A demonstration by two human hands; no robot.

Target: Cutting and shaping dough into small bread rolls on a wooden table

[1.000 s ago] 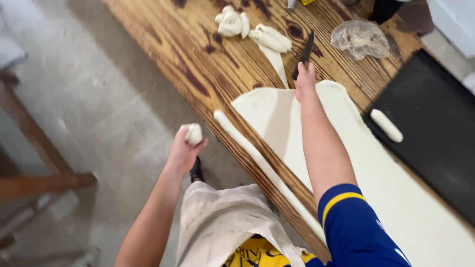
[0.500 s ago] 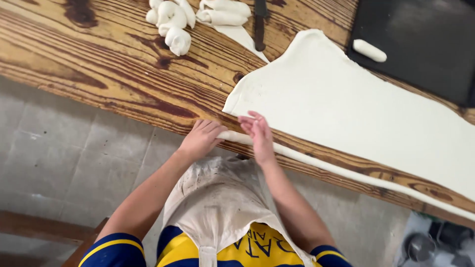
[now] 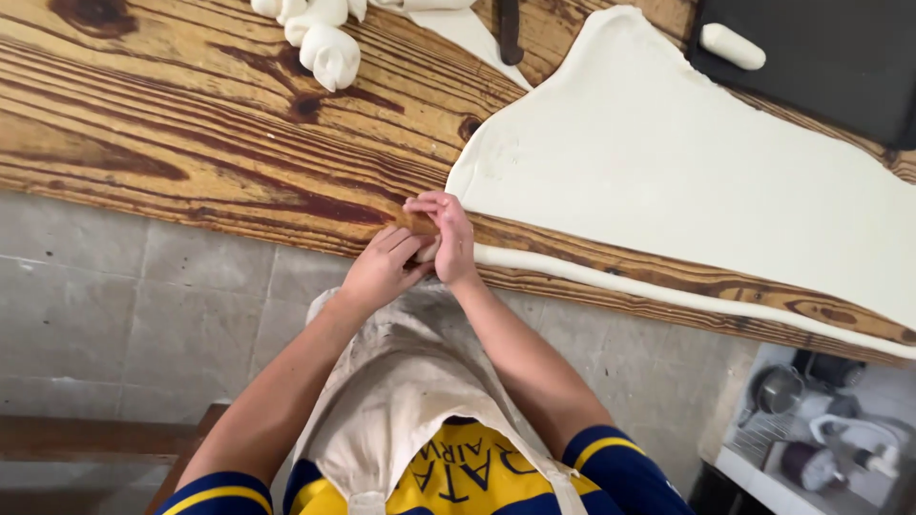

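Observation:
A long thin strip of white dough (image 3: 668, 286) lies along the near edge of the wooden table (image 3: 191, 124). Both hands meet at its left end. My right hand (image 3: 448, 234) curls over that end and my left hand (image 3: 382, 267) presses in from the left, fingers pinching the dough between them. Just behind the hands lies a large flat sheet of rolled dough (image 3: 687, 172).
Several rolled dough pieces (image 3: 324, 48) sit at the far left of the table beside a dark-handled knife (image 3: 508, 29). A black tray (image 3: 830, 67) at the far right holds one small dough roll (image 3: 733, 46). Grey floor tiles lie below; kitchen items stand at the bottom right.
The left hand came up from beside my body to the table edge. The right hand drew back from the far side. Both now close on the strip's left end.

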